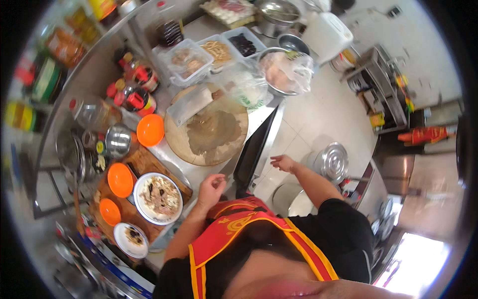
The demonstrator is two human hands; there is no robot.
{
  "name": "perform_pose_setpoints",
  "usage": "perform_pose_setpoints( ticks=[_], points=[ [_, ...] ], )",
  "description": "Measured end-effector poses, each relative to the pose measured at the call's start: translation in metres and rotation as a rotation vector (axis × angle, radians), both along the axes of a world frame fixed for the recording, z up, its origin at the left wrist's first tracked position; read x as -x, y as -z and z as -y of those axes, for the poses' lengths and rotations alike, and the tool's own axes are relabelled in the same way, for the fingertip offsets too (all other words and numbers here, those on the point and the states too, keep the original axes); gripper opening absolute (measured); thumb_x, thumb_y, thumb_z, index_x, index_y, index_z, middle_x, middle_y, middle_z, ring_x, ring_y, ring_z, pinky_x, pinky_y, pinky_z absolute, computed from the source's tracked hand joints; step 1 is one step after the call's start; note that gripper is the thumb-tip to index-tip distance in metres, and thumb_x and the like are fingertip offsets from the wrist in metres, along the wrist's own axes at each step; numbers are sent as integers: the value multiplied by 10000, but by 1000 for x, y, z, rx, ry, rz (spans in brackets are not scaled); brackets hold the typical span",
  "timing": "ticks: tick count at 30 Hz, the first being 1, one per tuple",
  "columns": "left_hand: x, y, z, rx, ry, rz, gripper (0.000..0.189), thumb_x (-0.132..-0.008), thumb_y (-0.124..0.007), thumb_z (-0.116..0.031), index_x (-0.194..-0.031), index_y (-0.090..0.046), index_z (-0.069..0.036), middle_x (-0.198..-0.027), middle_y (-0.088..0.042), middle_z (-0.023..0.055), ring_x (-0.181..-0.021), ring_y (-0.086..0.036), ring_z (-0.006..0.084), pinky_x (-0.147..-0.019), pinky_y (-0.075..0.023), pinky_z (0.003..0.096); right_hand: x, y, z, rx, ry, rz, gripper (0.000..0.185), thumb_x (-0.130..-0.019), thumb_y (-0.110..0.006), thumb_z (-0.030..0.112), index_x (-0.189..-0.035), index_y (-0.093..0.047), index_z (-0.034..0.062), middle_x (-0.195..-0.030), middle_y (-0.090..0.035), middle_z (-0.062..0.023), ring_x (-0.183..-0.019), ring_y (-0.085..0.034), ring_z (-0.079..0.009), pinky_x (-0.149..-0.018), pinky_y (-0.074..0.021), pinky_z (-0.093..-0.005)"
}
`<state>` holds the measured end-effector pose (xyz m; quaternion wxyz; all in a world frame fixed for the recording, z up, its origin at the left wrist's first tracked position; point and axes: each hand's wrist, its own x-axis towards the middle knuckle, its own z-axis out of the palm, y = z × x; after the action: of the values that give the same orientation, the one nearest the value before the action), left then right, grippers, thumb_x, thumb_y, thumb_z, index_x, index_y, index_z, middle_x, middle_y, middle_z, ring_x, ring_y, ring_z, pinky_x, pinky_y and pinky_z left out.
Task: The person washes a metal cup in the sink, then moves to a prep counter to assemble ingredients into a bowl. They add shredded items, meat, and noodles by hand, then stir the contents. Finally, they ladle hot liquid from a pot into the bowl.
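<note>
My left hand [212, 190] hovers near the counter edge, its fingers loosely curled and nothing visible in them. Out over the floor at the right, my right hand [282, 163] is empty with its fingers apart. A round wooden chopping block [231, 144] with a dark wet patch lies beyond my left hand. Across its far side rests a cleaver [190, 104], blade flat. To the left, a white bowl [158, 199] holds pale shredded food with dark pieces. It stands on a wooden board [149, 159], as does a smaller white bowl [130, 240] with dark seasoning.
Several orange bowls [150, 130] stand at left, near a steel bowl [118, 140] and sauce bottles [140, 102]. Plastic tubs [190, 61] and a bagged metal basin [285, 71] line the back. A lidded pot [333, 163] and a large open pot [295, 202] stand at right.
</note>
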<state>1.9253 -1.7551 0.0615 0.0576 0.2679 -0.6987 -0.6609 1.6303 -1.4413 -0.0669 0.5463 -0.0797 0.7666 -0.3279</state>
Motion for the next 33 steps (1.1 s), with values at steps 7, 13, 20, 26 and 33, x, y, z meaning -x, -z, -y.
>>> perform_pose_setpoints(
  ticks=[7,13,20,26,33],
  points=[
    [36,-19,4,-152,115,11,288,-952,-691,-89,-1219,-646,9,-1012,-678,36,-834,-621,79,-766,-510,228,112,-138,46,64,389,-1211,283,-994,-548,281,-1102,-709,76,-996,-713,-227,-922,-694,-411,-794,-551,-483],
    [96,-30,11,-85,22,22,273,-953,-693,-88,-1203,-646,14,-1014,-688,49,-878,-636,100,-782,-519,247,275,-204,94,322,399,-1388,228,-942,-591,219,-1047,-733,73,-1008,-728,-187,-974,-694,-374,-849,-554,-442],
    [157,-47,-13,-106,-274,134,254,-991,-658,-105,-1212,-635,19,-1044,-669,22,-915,-620,96,-785,-509,244,372,-144,164,-47,-545,-1004,276,-823,-631,215,-985,-773,42,-1038,-742,-214,-968,-717,-380,-894,-546,-458],
    [195,-41,-33,-162,-363,268,261,-997,-647,-121,-1224,-636,9,-1100,-662,29,-930,-604,94,-777,-516,257,414,-126,168,275,-503,-835,271,-753,-678,250,-900,-774,44,-914,-725,-238,-887,-709,-401,-806,-557,-485],
    [218,-37,-39,-57,-309,248,232,-998,-642,-104,-1198,-642,14,-977,-681,18,-826,-619,100,-749,-514,253,404,-137,146,450,-735,-1116,250,-794,-665,261,-932,-780,87,-946,-741,-186,-888,-700,-403,-828,-559,-468]
  ],
)
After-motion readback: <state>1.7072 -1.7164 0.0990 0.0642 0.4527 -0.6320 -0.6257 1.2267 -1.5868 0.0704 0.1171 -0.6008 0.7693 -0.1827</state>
